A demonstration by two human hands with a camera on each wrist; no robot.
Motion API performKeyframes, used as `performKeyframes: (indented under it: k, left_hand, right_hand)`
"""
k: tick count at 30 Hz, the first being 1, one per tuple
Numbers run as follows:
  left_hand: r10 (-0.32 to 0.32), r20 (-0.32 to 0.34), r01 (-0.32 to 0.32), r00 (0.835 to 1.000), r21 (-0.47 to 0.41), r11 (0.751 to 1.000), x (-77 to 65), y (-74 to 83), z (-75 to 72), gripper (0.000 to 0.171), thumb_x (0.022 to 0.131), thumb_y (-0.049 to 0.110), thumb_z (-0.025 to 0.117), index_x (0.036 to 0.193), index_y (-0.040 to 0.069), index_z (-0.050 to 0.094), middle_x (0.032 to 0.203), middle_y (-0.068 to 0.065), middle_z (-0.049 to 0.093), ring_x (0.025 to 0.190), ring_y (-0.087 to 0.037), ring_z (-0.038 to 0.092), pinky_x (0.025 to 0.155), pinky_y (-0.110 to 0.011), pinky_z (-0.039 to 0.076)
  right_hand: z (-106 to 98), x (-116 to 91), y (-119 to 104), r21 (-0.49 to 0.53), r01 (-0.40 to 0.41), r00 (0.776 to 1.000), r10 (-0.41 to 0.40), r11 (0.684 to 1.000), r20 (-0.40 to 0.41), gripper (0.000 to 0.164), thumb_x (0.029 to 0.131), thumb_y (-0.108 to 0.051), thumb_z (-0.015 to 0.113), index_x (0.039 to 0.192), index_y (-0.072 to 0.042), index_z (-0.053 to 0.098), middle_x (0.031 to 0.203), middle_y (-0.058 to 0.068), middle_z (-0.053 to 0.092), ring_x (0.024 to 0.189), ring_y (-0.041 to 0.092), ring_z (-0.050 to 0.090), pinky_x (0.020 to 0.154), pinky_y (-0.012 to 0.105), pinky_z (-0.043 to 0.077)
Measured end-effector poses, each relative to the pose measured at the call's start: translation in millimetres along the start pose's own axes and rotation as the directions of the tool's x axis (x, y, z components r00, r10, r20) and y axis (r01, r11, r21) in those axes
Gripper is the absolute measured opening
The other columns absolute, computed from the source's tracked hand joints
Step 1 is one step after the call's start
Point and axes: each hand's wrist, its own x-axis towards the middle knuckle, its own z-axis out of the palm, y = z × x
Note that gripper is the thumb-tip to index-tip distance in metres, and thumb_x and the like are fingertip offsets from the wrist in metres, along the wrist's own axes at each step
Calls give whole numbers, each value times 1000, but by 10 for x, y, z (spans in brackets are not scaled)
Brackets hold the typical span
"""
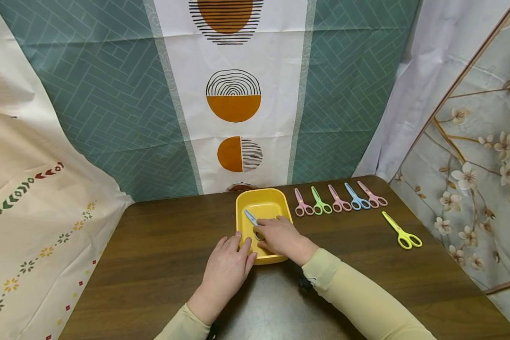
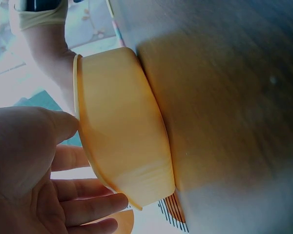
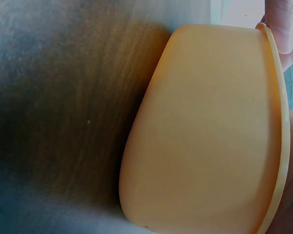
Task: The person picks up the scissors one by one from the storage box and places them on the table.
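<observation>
A yellow plastic tray (image 1: 264, 193) stands on the table, with a pair of blue scissors (image 1: 250, 217) inside it, blades pointing to the back left. My right hand (image 1: 280, 236) reaches over the front right of the tray and grips the scissors at the handles, which it partly covers. At the tray's front left corner, my left hand (image 1: 226, 264) touches the rim with loosely extended fingers. The left wrist view shows its thumb (image 2: 63, 126) right at the rim. In the right wrist view the tray wall (image 3: 200, 131) hides most of the right hand.
Right of the tray on the brown table (image 1: 174, 236) lies a row of scissors, including green (image 1: 320, 205) and blue (image 1: 358, 200) pairs among pink (image 1: 340, 203) ones. Yellow scissors (image 1: 401, 233) lie apart, nearer the right edge. Patterned curtains (image 1: 110, 94) hang behind the table.
</observation>
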Motion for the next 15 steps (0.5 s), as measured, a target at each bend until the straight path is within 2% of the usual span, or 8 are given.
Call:
performKeyframes:
  k: [8,13,15]
  left_hand:
    - [2,-10,-2,1000,-8,1000,0,0,6,37,102,35,81,123,4,78,121,-22,76,111,-36,77,103,-53,60]
    - [-4,1,4,1000,-15,1000,1,2,1,38,103,35,80,124,4,77,121,-23,75,112,-36,77,103,-54,59]
    - [-7,4,7,1000,-16,1000,3,4,-5,38,103,35,80,124,4,77,122,-23,75,112,-36,77,104,-53,59]
  right_hand:
    - [17,13,-3,0,-12,998,12,1000,-58,36,101,-39,82,132,-19,80,138,3,74,124,22,72,108,49,54]
    - [43,13,11,6,-11,992,12,1000,-128,26,96,-37,88,113,-17,83,114,0,77,98,24,75,93,44,59]
    - [63,17,21,10,-9,990,11,1000,-144,26,96,-37,89,110,-17,82,107,-1,76,90,24,74,88,43,60]
